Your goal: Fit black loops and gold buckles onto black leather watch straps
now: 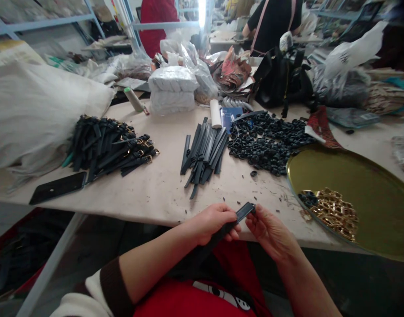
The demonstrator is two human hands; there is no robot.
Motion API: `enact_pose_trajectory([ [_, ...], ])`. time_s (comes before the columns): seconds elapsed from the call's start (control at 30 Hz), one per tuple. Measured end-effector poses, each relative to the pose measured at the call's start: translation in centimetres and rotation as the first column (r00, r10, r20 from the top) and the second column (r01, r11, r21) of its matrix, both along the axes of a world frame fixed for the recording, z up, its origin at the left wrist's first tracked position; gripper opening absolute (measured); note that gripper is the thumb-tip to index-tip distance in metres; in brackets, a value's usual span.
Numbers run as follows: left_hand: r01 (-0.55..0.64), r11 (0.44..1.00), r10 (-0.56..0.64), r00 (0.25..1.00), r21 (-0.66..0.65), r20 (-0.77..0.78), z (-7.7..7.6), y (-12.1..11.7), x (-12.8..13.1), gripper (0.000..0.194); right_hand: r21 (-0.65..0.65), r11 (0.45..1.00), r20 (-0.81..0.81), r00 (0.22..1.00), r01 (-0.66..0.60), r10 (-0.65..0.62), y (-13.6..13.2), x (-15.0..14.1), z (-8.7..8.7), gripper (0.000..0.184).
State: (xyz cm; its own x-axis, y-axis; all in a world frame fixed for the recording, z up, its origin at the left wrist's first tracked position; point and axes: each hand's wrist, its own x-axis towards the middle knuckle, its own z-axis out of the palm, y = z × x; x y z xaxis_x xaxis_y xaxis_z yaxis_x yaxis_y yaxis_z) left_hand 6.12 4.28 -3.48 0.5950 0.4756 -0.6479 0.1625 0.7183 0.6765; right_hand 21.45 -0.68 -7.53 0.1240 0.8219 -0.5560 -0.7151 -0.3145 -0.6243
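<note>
My left hand (212, 223) is closed around a black strap (244, 212) at the table's front edge. My right hand (269, 231) pinches the strap's free end, where a small black loop sits. Ahead of my hands lies a loose pile of black straps (205, 152). To its right is a heap of several small black loops (266, 143). A round gold tray (370, 185) at the right holds gold buckles (337, 211) and a few black loops. At the left lies a stack of straps with buckles fitted (109, 147).
A black phone (58, 188) lies near the left front edge. A large white sack (40, 110) fills the far left. White bundles (172, 88), plastic bags and a black bag (281, 77) crowd the back. Two other people stand behind the table.
</note>
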Motion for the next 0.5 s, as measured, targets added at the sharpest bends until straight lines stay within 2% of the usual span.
enact_pose_trajectory([
  [0.13, -0.044, 0.975, 0.057, 0.997, -0.218, 0.055, -0.7, 0.4, -0.1, 0.010, -0.035, 0.999, 0.064, 0.997, -0.032, 0.035, 0.2, -0.3, -0.3, 0.029],
  [0.3, -0.033, 0.941, 0.079, 0.989, -0.337, 0.123, -1.0, 1.1, -0.4, 0.017, -0.056, 0.997, 0.103, 0.993, -0.059, 0.064, 0.7, -0.4, -0.2, 0.028],
  [0.5, 0.020, 0.868, 0.090, 0.976, -0.496, 0.196, -1.7, 1.6, -0.4, 0.025, -0.089, 0.993, 0.112, 0.990, -0.076, 0.086, 0.8, -0.5, -0.2, 0.031],
])
